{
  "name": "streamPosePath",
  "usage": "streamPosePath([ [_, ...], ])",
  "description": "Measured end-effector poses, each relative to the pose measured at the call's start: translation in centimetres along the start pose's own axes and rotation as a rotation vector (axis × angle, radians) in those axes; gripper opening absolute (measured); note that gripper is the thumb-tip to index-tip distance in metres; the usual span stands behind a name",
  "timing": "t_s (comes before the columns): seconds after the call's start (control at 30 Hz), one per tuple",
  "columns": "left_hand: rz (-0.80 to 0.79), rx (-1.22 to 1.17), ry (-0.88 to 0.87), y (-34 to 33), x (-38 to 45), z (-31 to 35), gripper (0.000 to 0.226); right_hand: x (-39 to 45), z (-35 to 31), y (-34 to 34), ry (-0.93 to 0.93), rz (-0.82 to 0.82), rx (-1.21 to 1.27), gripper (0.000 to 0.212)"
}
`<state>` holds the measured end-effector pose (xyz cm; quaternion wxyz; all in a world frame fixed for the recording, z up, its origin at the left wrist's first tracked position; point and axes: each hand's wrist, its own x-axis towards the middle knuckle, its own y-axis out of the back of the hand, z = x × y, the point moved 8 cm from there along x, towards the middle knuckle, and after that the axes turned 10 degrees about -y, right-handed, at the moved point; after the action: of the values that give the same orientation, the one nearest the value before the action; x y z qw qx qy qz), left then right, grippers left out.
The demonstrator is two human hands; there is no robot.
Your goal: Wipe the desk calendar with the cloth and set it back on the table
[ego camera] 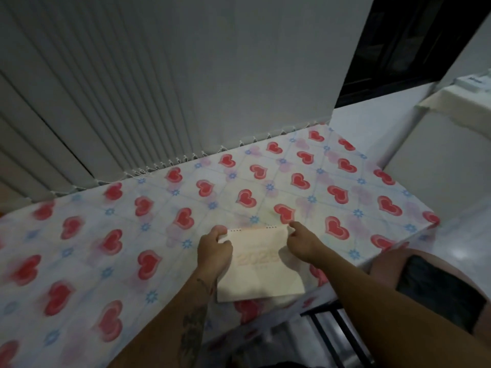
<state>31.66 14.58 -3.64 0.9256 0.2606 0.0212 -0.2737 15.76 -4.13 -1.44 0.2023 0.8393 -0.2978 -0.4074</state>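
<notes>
Desk calendar (259,264) at tabletop (79,235) near edge; left hand (212,252) grips its top-left corner, right hand (303,245) w/ forefinger extended touches top-right corner.

Calendar (259,264): left edge covered by the left hand (214,252); cover print at centre blurred, last digit unreadable. Right hand (301,243), at 3 o'clock of the calendar: contact with the top corner cannot be determined. Tabletop (79,235) cut off at 9 o'clock by the frame edge; heart pattern smeared there. No cloth is discernible.

Heart-print table (239,181), white blinds (106,88)
</notes>
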Motion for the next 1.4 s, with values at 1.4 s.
streamPosePath([
  [1.4, 0.464, -0.372, -0.146, 13.4, 1.5, 8.2, 0.029, -3.4, -14.7, 3.0, 0.396, 0.124, 0.389, 0.051],
])
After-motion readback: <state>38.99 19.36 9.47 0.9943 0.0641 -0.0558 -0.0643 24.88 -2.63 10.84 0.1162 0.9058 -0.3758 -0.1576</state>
